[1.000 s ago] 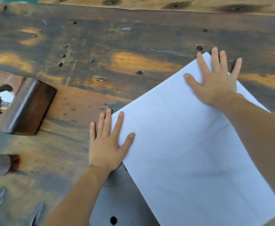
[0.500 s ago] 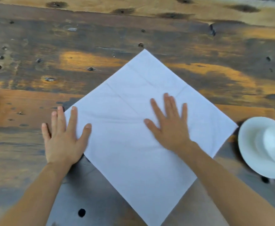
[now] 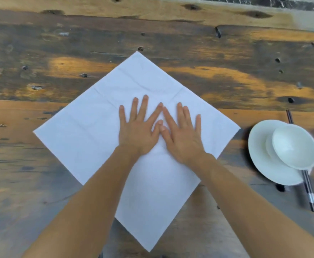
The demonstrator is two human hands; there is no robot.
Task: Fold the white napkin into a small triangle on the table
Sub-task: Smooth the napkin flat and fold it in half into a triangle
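Hands together now: my left hand (image 3: pixel 137 135) slid in from the 9 o'clock corner to meet my right hand (image 3: pixel 182 138), both spread flat mid-napkin (image 3: pixel 89 127). It lies open as a diamond on the table (image 3: pixel 40 183) (smoothed, unfolded), ready for folding.

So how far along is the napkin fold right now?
Done: the napkin lies open as a diamond on the table. In hand: the left hand and right hand press flat on its middle. Left: every fold; no corner is lifted, no triangle formed.
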